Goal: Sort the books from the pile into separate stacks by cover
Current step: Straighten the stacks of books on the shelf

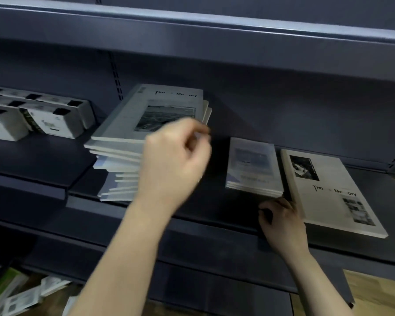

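A tall, uneven pile of books stands on the dark shelf, and its top book is pale with a dark photo. My left hand is blurred, its curled fingers pinching that top book's near right corner. To the right lies a small stack of bluish-cover books. Right of it sits a large pale book with a photo at its top left. My right hand rests at the shelf's front edge between these two, fingers loosely curled and holding nothing.
White boxes with black cut-outs fill the shelf's left part. Another shelf hangs overhead. Below, more packages lie on a wooden floor. Bare shelf surface shows between the pile and the small stack.
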`<action>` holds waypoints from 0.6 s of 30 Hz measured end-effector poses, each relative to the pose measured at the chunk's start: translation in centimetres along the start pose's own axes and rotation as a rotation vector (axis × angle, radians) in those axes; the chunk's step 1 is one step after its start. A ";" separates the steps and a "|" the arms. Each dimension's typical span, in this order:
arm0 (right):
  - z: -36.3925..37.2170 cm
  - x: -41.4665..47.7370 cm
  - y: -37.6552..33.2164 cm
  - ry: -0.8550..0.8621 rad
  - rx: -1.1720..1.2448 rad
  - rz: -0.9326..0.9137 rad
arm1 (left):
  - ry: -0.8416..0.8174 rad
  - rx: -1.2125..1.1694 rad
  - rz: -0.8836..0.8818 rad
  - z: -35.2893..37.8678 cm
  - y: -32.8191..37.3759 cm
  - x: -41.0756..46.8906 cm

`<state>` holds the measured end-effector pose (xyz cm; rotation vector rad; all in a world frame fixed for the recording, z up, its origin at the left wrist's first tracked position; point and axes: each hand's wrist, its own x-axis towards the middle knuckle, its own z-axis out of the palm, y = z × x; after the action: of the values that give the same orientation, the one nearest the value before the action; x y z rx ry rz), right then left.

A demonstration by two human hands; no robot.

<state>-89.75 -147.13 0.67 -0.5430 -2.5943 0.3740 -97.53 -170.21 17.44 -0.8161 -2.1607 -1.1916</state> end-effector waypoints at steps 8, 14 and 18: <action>0.7 -0.3 -2.2 -0.012 -0.011 0.000 | 0.027 0.612 -0.387 -5.8 -8.9 3.3; 0.8 -0.4 -2.7 -0.007 -0.024 0.015 | -0.088 0.606 -0.439 -6.5 -9.7 4.6; 0.7 -0.5 -2.7 -0.014 -0.022 0.008 | -0.134 0.616 -0.456 -6.4 -10.2 5.2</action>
<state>-90.55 -149.81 0.78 -0.5599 -2.6132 0.3534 -107.37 -178.80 18.47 -0.1413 -2.6960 -0.5856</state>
